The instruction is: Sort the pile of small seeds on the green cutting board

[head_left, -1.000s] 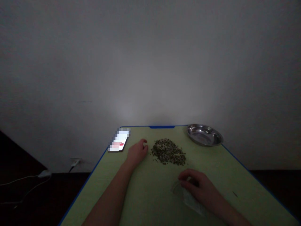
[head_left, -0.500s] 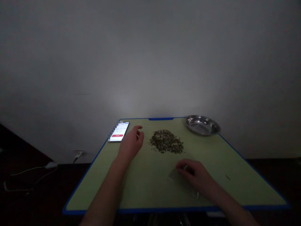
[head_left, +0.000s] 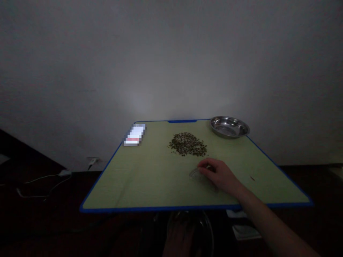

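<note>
My right hand [head_left: 218,174] is over the table's front half, thumb and fingertips pinched on a small clear plastic bag [head_left: 193,172]. Part of the bag lies beneath the hand, hard to make out. Just beyond those fingers a spread-out pile of small dark seeds or grains [head_left: 187,144] rests on the tabletop. Below the table's front edge, my left hand [head_left: 179,235] reaches down into a round, shiny bowl [head_left: 209,232]. It is dark there, and the left fingertips and whatever they touch are hidden.
The pale green table [head_left: 150,178] has a blue edge. A phone [head_left: 134,135] with a lit screen lies at the back left. An oval steel basin [head_left: 229,127] stands at the back right. A thin dark sliver [head_left: 252,178] is right of my right hand. Cables [head_left: 40,196] run at left.
My left hand has left the tabletop beside the pile and dropped into the bowl below the edge. My right hand keeps its pinch on the bag. The view has tilted down.
</note>
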A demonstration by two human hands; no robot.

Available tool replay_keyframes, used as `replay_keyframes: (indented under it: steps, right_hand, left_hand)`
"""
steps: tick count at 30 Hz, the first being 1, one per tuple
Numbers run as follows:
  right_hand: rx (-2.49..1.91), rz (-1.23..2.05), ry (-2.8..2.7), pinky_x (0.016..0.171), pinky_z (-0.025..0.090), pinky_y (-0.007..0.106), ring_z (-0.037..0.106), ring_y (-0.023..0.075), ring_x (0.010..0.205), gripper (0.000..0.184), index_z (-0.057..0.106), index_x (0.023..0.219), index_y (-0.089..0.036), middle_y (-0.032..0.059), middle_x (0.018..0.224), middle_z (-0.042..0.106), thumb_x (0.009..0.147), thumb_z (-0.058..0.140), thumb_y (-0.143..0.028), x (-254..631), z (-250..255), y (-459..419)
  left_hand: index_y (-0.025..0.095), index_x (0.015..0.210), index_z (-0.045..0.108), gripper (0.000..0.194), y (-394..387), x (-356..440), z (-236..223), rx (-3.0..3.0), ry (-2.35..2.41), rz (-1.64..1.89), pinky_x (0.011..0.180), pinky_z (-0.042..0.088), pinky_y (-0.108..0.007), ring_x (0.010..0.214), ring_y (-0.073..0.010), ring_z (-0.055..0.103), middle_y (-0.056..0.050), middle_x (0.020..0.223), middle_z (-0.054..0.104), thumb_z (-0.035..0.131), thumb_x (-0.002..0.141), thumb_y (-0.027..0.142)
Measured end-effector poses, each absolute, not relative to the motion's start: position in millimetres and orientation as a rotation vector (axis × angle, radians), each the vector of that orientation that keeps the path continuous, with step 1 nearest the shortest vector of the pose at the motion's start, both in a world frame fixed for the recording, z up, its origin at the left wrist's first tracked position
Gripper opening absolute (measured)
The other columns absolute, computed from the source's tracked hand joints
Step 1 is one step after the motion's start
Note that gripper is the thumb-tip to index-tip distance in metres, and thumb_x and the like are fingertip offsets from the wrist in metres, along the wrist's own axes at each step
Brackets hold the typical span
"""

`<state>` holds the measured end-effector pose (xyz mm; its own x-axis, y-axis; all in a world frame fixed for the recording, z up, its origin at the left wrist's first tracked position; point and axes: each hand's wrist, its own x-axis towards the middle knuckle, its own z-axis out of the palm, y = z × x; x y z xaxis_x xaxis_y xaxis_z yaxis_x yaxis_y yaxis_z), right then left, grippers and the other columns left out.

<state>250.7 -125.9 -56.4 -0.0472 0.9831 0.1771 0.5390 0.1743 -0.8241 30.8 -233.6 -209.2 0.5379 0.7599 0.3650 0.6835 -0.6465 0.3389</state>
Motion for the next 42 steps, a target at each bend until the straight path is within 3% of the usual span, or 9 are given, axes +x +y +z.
replay_keyframes:
  steps: [8,15,23,28,33,42]
  right_hand:
    - [-1.441,0.711,-1.701,0.054,0.043,0.025,0.057,0.0143,0.059,0.015,0.066,0.08,-0.018,0.002,0.071,0.064,0.076,0.056,-0.029,252,-59,-125]
    - [-1.437,0.705,-1.697,0.053,0.042,0.025,0.056,0.014,0.058,0.015,0.065,0.08,-0.018,0.0021,0.07,0.065,0.075,0.057,-0.029,252,-58,-124]
    - [-1.408,0.704,-1.726,0.056,0.043,0.025,0.057,0.0139,0.062,0.013,0.065,0.08,-0.018,0.0017,0.071,0.064,0.077,0.057,-0.028,254,-62,-123]
    - [-1.414,0.714,-1.722,0.054,0.043,0.024,0.055,0.0128,0.059,0.013,0.065,0.081,-0.018,0.0015,0.07,0.064,0.077,0.057,-0.027,254,-63,-123]
    - [-1.433,0.772,-1.697,0.049,0.041,0.023,0.054,0.012,0.055,0.013,0.065,0.083,-0.017,0.001,0.069,0.062,0.077,0.057,-0.026,254,-63,-124]
    - [-1.427,0.732,-1.744,0.056,0.042,0.025,0.056,0.014,0.061,0.013,0.065,0.082,-0.017,0.0021,0.071,0.064,0.078,0.057,-0.026,253,-60,-126]
  left_hand:
    - [0.032,0.143,0.025,0.068,-227,17,-245,2.586,1.435,0.685,0.101,0.041,-0.049,0.13,-0.0313,0.036,-0.004,0.143,0.039,0.046,0.078,0.033]
    - [0.031,0.145,0.016,0.072,-233,18,-255,2.565,1.475,0.666,0.102,0.04,-0.049,0.132,-0.0296,0.032,-0.004,0.147,0.03,0.045,0.079,0.027]
    - [0.023,0.146,0.008,0.077,-238,19,-263,2.599,1.459,0.68,0.101,0.038,-0.051,0.134,-0.0312,0.027,-0.01,0.148,0.027,0.046,0.079,0.023]
    - [0.013,0.146,0.007,0.077,-241,13,-260,2.697,1.377,0.635,0.103,0.037,-0.047,0.136,-0.0308,0.021,-0.016,0.148,0.026,0.047,0.08,0.02]
    - [0.01,0.146,0.005,0.079,-239,13,-260,2.758,1.349,0.593,0.101,0.039,-0.049,0.136,-0.0323,0.019,-0.018,0.147,0.027,0.047,0.08,0.021]
    - [0.011,0.145,0.011,0.074,-240,17,-271,2.724,1.358,0.598,0.1,0.04,-0.049,0.136,-0.033,0.019,-0.018,0.147,0.026,0.048,0.082,0.025]
